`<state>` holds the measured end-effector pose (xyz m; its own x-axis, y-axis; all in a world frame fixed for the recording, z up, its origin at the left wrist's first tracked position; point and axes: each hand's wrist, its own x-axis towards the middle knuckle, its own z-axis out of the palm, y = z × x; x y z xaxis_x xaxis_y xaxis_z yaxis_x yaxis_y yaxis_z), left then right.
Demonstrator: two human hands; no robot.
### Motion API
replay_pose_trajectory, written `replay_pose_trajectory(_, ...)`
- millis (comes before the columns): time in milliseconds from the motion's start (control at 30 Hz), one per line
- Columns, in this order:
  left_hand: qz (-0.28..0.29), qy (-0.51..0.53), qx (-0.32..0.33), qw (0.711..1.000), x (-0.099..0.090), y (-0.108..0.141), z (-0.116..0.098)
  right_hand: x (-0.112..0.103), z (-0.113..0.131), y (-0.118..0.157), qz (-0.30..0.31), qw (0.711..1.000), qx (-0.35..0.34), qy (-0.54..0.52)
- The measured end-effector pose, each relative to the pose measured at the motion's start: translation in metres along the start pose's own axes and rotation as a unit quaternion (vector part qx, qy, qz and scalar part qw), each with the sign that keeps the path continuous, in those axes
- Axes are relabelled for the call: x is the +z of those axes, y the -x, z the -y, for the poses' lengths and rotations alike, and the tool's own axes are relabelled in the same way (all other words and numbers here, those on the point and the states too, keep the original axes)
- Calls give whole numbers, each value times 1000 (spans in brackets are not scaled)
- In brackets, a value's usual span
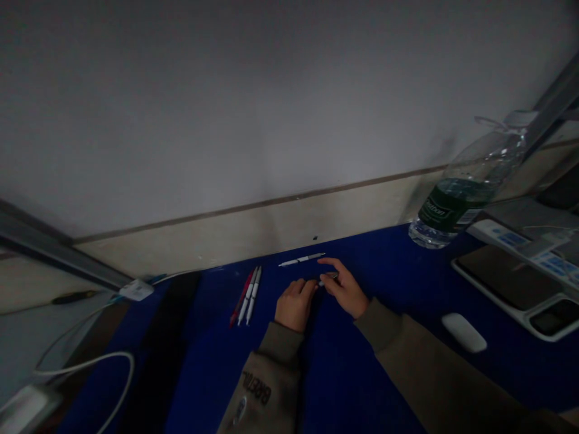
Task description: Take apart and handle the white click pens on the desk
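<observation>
My left hand is closed, its fingertips pinched at one end of a small pen above the blue tabletop. My right hand has its thumb and curled fingers around the other end, with the index finger stretched out over it. Most of this pen is hidden by the fingers. Just beyond the hands lies a white and grey pen, pointing left to right. To the left, a red pen lies beside two white and grey pens, side by side and roughly parallel.
A large clear bottle with a green label stands at the back right. In front of it are a flat scale and a small white oval object. A white cable loops at the left. A pale wall borders the blue table.
</observation>
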<state>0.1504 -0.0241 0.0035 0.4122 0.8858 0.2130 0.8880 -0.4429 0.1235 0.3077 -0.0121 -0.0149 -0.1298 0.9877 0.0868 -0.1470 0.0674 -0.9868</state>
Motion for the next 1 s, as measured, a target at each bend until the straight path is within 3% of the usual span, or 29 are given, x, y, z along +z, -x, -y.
replay_pose_trajectory(133,7,3,-21,1000,-2,0,-1,0,1,-2,-10,1000,-7,0)
replay_pose_trajectory(300,31,1,-35,999,-10,2,-9,-2,6,-2,8,999,31,-8)
replay_pose_trajectory(633,88,-4,-173,981,-25,0,-7,-1,6,-3,1,977,78,-199)
replay_pose_trajectory(833,81,8,-184,980,-23,0,-5,-4,3,-9,-60,966,77,-239)
replay_pose_trajectory(1000,86,2,-183,979,-23,-1,-7,-6,12,-9,-34,968,84,-233)
